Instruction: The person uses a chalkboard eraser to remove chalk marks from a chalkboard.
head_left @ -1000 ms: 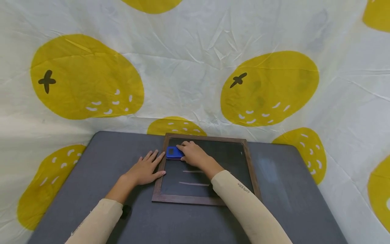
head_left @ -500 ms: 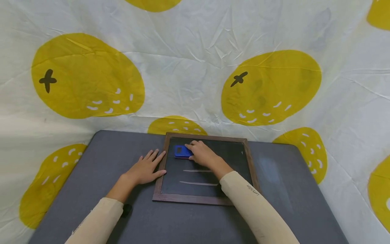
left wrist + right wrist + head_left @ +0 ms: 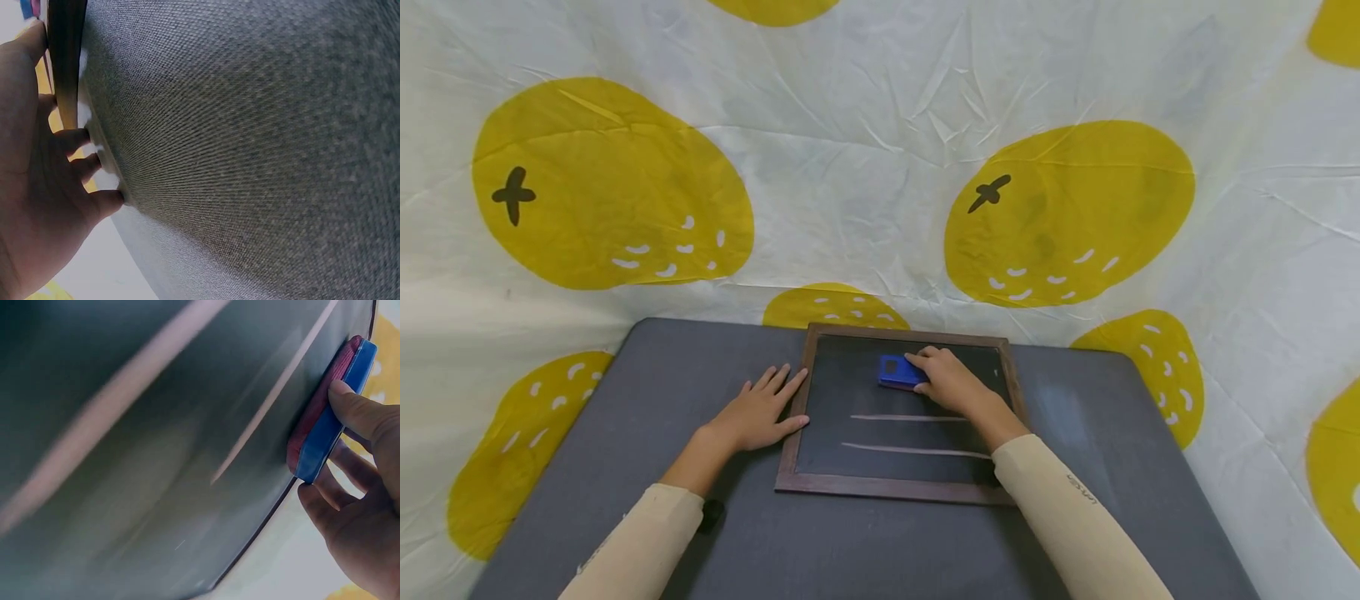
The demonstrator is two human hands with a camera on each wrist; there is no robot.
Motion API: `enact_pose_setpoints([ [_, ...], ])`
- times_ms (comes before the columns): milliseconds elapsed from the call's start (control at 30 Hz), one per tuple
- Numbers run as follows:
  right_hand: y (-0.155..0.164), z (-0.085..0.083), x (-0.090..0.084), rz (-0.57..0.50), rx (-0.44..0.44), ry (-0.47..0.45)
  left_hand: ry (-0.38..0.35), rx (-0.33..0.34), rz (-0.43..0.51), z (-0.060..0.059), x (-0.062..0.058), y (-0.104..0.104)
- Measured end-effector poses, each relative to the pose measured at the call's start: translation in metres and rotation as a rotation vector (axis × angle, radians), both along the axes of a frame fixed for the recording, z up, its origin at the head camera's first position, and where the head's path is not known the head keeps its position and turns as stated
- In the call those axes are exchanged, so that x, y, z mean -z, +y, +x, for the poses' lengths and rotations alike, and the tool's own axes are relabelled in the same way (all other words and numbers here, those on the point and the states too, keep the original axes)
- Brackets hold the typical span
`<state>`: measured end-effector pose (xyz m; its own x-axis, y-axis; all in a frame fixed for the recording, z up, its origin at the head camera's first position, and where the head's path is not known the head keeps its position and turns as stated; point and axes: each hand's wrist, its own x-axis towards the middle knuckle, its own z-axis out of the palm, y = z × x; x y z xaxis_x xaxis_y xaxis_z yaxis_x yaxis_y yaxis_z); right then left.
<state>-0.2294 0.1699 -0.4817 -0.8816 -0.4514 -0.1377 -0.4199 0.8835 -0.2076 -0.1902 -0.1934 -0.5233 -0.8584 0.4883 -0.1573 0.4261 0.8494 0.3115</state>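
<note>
A chalkboard (image 3: 838,396) in a brown wooden frame (image 3: 887,487) lies on the grey table. Two pale chalk lines (image 3: 917,452) cross its nearer half. High on the board, right of its middle, my right hand (image 3: 957,385) grips a blue chalkboard eraser (image 3: 893,371) by its right end. In the right wrist view, thumb and fingers pinch the blue body of the eraser (image 3: 331,431), its dark red felt side against the board. My left hand (image 3: 754,418) is spread flat at the frame's left side, thumb and index fingertips right at the wood.
The grey table (image 3: 880,546) extends around the board, with a pale smudge (image 3: 1063,408) to its right. A white cloth (image 3: 850,192) printed with large yellow fruit hangs behind and beside the table. A small black object (image 3: 711,515) shows by the left sleeve.
My right hand has slid the eraser rightward along the upper board, from the left frame edge to past the middle. More of the chalk lines shows. The left hand stays in place.
</note>
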Motion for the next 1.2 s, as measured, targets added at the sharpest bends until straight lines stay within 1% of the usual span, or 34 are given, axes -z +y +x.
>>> enact_pose_setpoints([
  [200,0.042,0.011,0.002,-0.041,0.037,0.004,0.009,0.003,0.005,0.001,0.000,0.000],
  [333,0.067,0.016,0.007,-0.059,0.041,0.042,0.009,0.003,0.007,0.001,-0.001,0.000],
  [467,0.088,0.021,0.009,-0.057,0.046,0.074,0.009,0.003,0.001,0.001,0.001,0.000],
  [600,0.103,0.025,0.006,-0.059,0.054,0.084,0.005,-0.002,0.000,0.002,0.001,-0.001],
  [800,0.108,0.028,0.002,-0.068,0.032,0.074,0.006,0.001,0.002,0.002,0.001,-0.001],
  [933,0.108,0.028,0.005,-0.078,0.031,0.081,0.008,0.003,-0.003,0.002,0.002,-0.002],
  [1067,0.106,0.031,0.006,-0.089,0.026,0.077,0.005,0.002,0.000,0.002,0.001,-0.002],
  [1200,0.098,0.033,0.005,-0.085,0.009,0.062,-0.001,0.000,0.007,0.003,0.000,-0.002],
])
